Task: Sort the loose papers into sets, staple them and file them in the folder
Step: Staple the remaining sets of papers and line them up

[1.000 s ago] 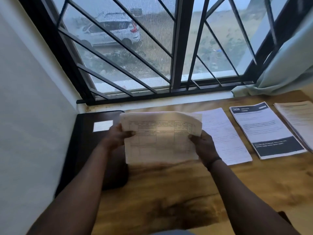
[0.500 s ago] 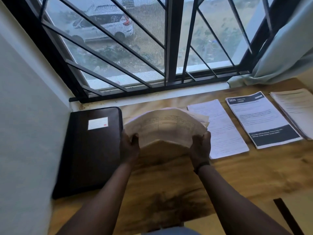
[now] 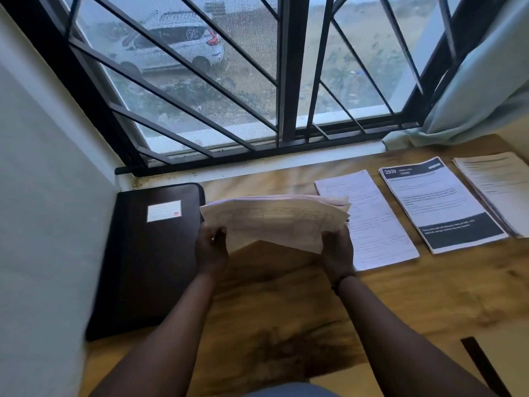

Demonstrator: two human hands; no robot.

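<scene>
Both hands hold a stack of loose papers (image 3: 274,222) above the wooden table (image 3: 286,305); the sheets bow upward and tilt away from me. My left hand (image 3: 211,247) grips the stack's lower left corner, and my right hand (image 3: 337,250) grips its lower right corner. A dark closed folder (image 3: 148,262) with a white label lies flat on the table to the left, against the wall. To the right lie three paper sets side by side: a white text set (image 3: 369,222), a set with dark bands marked 2939 (image 3: 440,204), and a third set (image 3: 498,187) at the frame's right edge.
A barred window (image 3: 286,81) runs along the table's far edge, with a pale curtain (image 3: 481,90) hanging at the right. A wall (image 3: 43,224) closes the left side. A dark strip (image 3: 483,365) shows off the table's near right corner.
The stack went from upright and facing me to lower and bowed, tilted toward the table. Both hands moved down with it. The camera shifted slightly, showing more of the folder.
</scene>
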